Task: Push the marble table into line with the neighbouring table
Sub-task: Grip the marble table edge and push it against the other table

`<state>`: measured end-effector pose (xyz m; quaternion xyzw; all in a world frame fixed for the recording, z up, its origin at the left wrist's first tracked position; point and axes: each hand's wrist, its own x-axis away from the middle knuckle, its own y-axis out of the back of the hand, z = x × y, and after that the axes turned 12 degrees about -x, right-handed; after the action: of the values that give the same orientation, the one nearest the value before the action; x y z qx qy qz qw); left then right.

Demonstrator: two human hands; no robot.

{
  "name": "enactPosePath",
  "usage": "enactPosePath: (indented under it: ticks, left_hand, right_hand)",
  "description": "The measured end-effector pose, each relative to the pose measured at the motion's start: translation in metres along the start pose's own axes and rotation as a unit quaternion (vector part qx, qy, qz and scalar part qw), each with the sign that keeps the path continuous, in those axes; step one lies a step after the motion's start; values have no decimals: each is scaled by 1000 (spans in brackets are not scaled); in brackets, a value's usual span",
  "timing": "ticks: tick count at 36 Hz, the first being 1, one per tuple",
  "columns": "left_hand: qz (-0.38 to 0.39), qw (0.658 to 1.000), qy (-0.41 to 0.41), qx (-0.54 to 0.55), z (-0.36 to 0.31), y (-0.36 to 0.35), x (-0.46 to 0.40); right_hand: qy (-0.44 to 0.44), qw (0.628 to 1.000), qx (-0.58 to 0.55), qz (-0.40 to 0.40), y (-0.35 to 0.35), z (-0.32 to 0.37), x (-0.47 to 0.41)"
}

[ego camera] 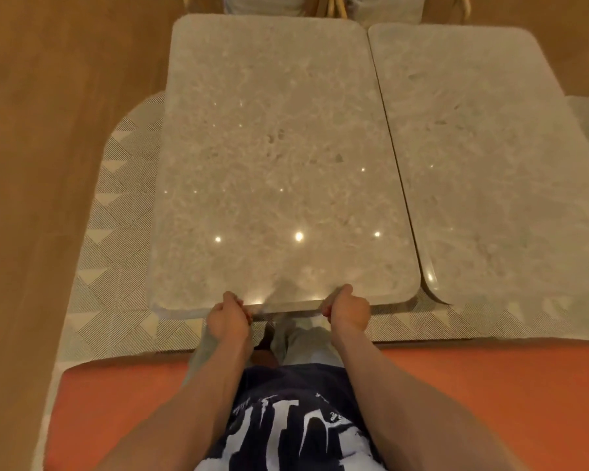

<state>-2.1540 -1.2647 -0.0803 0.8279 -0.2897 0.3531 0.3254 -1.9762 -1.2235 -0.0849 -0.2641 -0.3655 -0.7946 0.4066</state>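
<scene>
Wooden flooring and a patterned rug (123, 212) lie beneath two stone tops, seen from the head view by a person seated on an orange bench (490, 385). The marble table (279, 158) stands directly ahead, its long axis running away from the person, its right edge just beside the neighbouring table (490, 158) with a thin seam between. Its far edge reaches slightly beyond the neighbour's. The left hand (227, 319) and right hand (347, 311) curl tightly around the near edge, either side of its middle. Stone like this is likely heavy, stiff and slick, so gripping the edge suits a sliding shove.
</scene>
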Motion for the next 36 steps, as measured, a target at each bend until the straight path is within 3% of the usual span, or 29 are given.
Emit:
enactPosePath:
  ticks: [2, 5, 10, 17, 23, 36]
  left_hand:
    - [25, 997, 64, 26, 11, 2, 1]
    - [102, 981, 124, 108, 18, -4, 6]
    - [169, 949, 143, 225, 12, -25, 7]
    - [184, 921, 142, 314, 25, -22, -5]
    - [226, 912, 113, 323, 23, -17, 7]
    - [237, 912, 90, 323, 37, -5, 30]
  right_hand:
    - [-24, 999, -27, -37, 2, -9, 1]
    - [-87, 991, -94, -30, 0, -19, -1]
    - [-172, 941, -283, 72, -2, -10, -6]
    - [-190, 861, -440, 170, 18, -7, -32]
    - [-187, 856, -442, 195, 24, -12, -36]
    - [-173, 860, -427, 217, 40, -20, -30]
